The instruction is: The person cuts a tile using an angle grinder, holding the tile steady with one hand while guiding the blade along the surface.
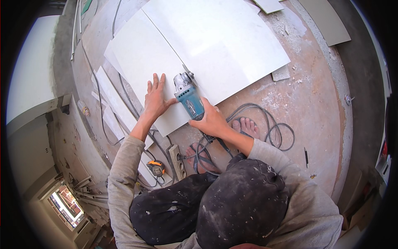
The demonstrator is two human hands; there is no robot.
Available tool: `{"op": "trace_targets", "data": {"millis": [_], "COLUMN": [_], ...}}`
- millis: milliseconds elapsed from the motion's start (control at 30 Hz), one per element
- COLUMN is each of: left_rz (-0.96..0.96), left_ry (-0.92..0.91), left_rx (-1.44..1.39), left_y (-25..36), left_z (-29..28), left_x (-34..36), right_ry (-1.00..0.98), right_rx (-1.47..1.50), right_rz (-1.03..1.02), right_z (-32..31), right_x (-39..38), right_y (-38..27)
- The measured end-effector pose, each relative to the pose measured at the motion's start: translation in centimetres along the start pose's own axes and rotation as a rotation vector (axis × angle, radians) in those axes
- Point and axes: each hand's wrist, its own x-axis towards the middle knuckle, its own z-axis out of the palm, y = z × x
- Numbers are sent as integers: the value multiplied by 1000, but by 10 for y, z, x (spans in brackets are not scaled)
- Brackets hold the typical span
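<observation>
A teal angle grinder (190, 101) with a silver head is gripped in my right hand (213, 120), its fingers wrapped round the body. The cutting disc (188, 71) meets a large white tile (219, 45) at the lower end of a dark straight line (159, 31) that runs across it. My left hand (156, 98) lies on the tile's left part with fingers spread, the thumb close to the grinder's side. Whether the thumb touches the grinder I cannot tell. Whether the disc is spinning does not show.
Grey cable (286, 139) loops on the floor by my sandalled feet (248, 126). A power strip (178, 162) and an orange-black tape measure (156, 168) are near my left knee. Narrow white strips (116, 97) lie left of the tile. A beige panel (325, 20) is at upper right.
</observation>
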Motion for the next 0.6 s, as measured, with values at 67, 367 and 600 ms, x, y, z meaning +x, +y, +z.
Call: {"op": "trace_targets", "data": {"millis": [67,367,600], "left_rz": [2,-10,-6], "left_ry": [1,-15,-10], "left_rx": [-4,-5,2], "left_y": [1,3,1], "left_z": [0,-2,-1], "left_x": [0,-1,-1], "right_ry": [18,5,-8], "right_rx": [-74,-42,-13], "right_rz": [9,-8,29], "right_z": [2,-1,-1], "right_x": [3,-14,-2], "right_y": [2,9,-1]}}
